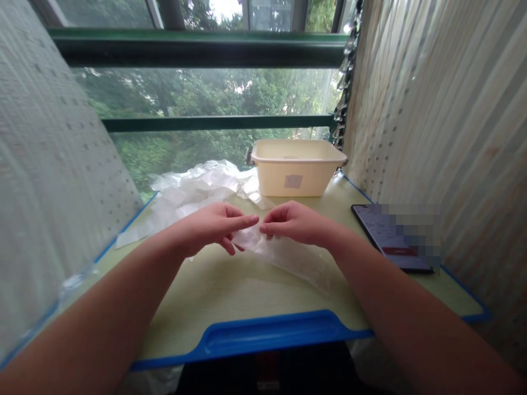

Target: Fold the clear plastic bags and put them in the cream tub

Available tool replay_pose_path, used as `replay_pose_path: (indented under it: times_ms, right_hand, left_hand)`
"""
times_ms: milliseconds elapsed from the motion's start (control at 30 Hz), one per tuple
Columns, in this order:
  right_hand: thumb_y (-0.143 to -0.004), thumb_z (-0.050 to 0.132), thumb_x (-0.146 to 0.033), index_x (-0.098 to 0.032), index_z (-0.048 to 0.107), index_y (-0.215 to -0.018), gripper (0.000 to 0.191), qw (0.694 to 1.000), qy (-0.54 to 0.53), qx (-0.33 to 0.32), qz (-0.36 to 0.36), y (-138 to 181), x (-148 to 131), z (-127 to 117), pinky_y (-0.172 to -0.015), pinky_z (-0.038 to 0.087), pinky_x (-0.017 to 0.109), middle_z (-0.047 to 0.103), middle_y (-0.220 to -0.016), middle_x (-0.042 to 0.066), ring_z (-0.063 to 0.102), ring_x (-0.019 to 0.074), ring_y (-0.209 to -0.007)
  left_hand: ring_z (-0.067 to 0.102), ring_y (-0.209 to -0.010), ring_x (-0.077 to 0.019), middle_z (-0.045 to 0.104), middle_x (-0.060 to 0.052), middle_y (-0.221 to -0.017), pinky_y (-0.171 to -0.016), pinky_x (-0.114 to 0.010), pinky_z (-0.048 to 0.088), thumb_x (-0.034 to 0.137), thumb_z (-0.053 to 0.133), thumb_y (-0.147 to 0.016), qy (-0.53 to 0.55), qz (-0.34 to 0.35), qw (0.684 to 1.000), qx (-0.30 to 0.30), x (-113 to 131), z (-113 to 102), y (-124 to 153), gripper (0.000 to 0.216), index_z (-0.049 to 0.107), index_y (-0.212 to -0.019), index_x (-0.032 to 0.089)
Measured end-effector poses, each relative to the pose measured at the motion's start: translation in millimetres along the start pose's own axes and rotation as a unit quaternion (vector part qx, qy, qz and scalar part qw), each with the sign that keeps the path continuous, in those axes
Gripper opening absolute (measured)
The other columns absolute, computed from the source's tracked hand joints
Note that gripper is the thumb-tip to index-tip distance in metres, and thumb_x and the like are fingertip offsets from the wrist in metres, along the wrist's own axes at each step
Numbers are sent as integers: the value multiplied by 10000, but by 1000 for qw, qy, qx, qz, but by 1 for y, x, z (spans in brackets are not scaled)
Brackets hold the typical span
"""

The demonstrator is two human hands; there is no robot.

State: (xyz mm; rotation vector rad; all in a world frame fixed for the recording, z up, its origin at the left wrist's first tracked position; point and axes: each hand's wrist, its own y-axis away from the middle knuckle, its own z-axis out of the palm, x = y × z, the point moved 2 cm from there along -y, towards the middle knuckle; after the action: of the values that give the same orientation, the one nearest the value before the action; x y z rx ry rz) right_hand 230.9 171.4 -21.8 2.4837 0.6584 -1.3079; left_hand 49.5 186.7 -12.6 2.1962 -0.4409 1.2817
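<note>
My right hand (292, 222) is closed in a pinch on a clear plastic bag (290, 258), near the bag's upper left end. From that pinch the bag trails down to the right, above the table. Opposite it, my left hand (216, 227) has its thumb stretched toward my right fingertips and its other fingers spread lower down. The bag's left end lies close by those fingers; whether they touch it I cannot tell. Behind my left hand is a heap of white, translucent plastic bags (197, 189).
A cream plastic tub (296, 178) with a small label stands at the back of the blue-edged table (197, 296). To the right lies a dark tablet or phone (382, 236), partly blurred out. A blue trough (272, 332) runs along the front edge. Curtains hang on both sides.
</note>
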Motion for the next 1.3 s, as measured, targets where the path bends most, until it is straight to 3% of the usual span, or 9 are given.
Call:
replay_pose_path:
  times_ms: [100,333,567,767,1000,1167,1300]
  right_hand:
    - [-750,536,-396,-142,677,-777,292,1000,20,5,5,1,1,-1,-563,367,228,647,-725,32,522,116,-624]
    - [-765,489,-491,-143,662,-742,390,998,2,-24,57,2,4,-1,-484,322,218,579,-639,11,444,90,-532]
    - [-664,636,-464,-159,640,-877,372,999,-27,7,25,3,1,-4,-557,367,211,612,-810,25,506,107,-672]
    - [-691,606,-440,-144,651,-748,305,998,-32,-39,38,4,3,-2,-475,300,211,553,-628,-8,429,80,-544]
    - [-689,614,-383,-132,650,-715,255,991,-96,-75,48,4,3,-2,-515,335,210,568,-633,1,451,82,-559]
    - [-690,613,-406,-119,648,-715,290,987,-153,-10,55,0,13,-5,-485,312,202,518,-590,-15,418,66,-522]
    - [-680,614,-426,-121,657,-725,312,983,-153,62,75,-4,25,-2,-445,278,205,489,-537,-34,373,60,-474]
  left_hand:
    - [618,-637,-172,643,-65,-672,-515,-236,493,458,660,-647,1,-35,999,-12,-2,-1,0,356,643,-740,115]
    - [599,-594,-135,634,-42,-644,-496,-208,471,391,668,-654,-18,-26,1000,-2,-3,-1,-2,278,630,-715,123]
    - [596,-587,-138,620,-29,-619,-483,-209,459,399,656,-656,-33,-16,999,-4,-2,2,-2,265,625,-680,137]
    - [569,-543,-125,612,-14,-587,-454,-202,431,396,640,-665,-56,9,998,-3,0,4,-3,242,629,-676,154]
    - [579,-571,-133,610,-22,-619,-438,-192,412,450,647,-652,-43,25,999,-7,1,7,-4,304,637,-708,152]
    - [628,-688,-180,659,-71,-768,-528,-240,487,486,656,-633,59,-16,996,60,-4,5,-8,423,626,-860,131]
    - [636,-728,-182,672,-89,-759,-646,-275,512,444,701,-599,110,-41,991,64,-10,13,-13,399,624,-795,105]
